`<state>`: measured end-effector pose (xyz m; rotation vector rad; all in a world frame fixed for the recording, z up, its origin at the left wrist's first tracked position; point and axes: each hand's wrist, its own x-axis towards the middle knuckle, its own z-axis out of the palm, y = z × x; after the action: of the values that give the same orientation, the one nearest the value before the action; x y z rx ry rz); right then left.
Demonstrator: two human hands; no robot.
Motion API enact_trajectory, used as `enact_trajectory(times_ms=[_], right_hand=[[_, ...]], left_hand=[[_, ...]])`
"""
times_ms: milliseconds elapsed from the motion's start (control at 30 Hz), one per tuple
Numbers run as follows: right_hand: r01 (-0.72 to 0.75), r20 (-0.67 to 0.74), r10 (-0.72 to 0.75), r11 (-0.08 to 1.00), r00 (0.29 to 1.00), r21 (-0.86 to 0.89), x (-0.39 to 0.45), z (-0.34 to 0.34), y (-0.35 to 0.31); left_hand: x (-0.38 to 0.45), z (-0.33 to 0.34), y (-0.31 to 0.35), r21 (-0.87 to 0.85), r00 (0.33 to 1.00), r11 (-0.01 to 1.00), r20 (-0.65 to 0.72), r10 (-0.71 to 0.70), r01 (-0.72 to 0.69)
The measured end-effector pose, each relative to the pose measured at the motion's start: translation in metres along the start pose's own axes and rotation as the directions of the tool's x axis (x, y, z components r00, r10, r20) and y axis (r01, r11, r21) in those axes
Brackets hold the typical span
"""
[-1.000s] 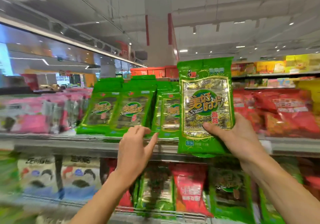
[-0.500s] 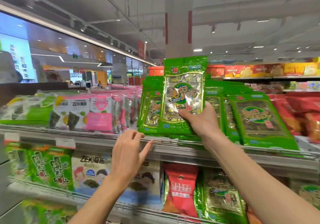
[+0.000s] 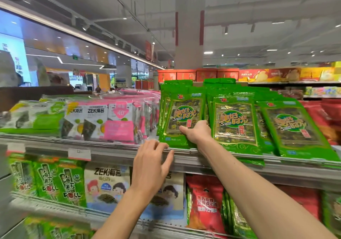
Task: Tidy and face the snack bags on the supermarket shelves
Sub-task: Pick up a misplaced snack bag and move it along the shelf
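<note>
Green seaweed snack bag (image 3: 181,118) is standing upright at the front of the top shelf (image 3: 230,165), at the left end of a row of matching green bags (image 3: 238,122), with its printed face turned outward. The right hand (image 3: 196,132) is grasping this bag at its lower right corner, thumb lying across the front and the other fingers hidden behind it. The left hand (image 3: 151,165) is hovering just below, at the shelf's metal front rail, its fingers relaxed and slightly spread and holding nothing; whether the fingertips are touching the rail cannot be told. Just left of the held bag, pink and white seaweed packs (image 3: 103,122) are crowding the same shelf. On the shelf beneath, green Doll packs (image 3: 60,181), pale ZEK bags (image 3: 108,185) and a red bag (image 3: 204,200) are standing side by side.
</note>
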<state>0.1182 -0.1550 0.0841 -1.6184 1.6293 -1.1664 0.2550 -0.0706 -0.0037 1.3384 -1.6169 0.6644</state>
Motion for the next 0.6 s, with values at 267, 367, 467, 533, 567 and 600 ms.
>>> enact_trajectory(times_ms=[267,367,467,533,567,600], right_hand=[[0.073,-0.068,-0.110,0.906,0.992,-0.416,-0.018,-0.005,-0.012],[0.128,-0.053,-0.175,0.863,0.983,-0.488,-0.029,-0.016,-0.010],[0.200,-0.068,-0.253,0.879,0.965,-0.433,-0.042,-0.036,0.000],[0.259,-0.084,-0.305,0.901,0.949,-0.347,-0.051,-0.058,0.012],[0.283,-0.092,-0.320,0.917,0.943,-0.282,-0.055,-0.070,0.020],[0.292,-0.109,-0.318,0.934,0.942,-0.205,-0.059,-0.083,0.028]], left_hand=[[0.000,-0.006,0.004,-0.039,0.998,0.999,0.054,-0.036,0.038],[0.001,-0.008,0.009,-0.047,0.995,0.996,0.074,-0.067,0.071],[0.004,-0.007,0.021,-0.035,0.990,0.991,0.062,-0.125,0.128],[0.009,-0.005,0.038,-0.077,0.984,0.981,0.037,-0.174,0.177],[0.012,-0.003,0.049,-0.117,0.981,0.974,0.028,-0.191,0.193],[0.015,0.001,0.062,-0.168,0.979,0.964,0.028,-0.204,0.205]])
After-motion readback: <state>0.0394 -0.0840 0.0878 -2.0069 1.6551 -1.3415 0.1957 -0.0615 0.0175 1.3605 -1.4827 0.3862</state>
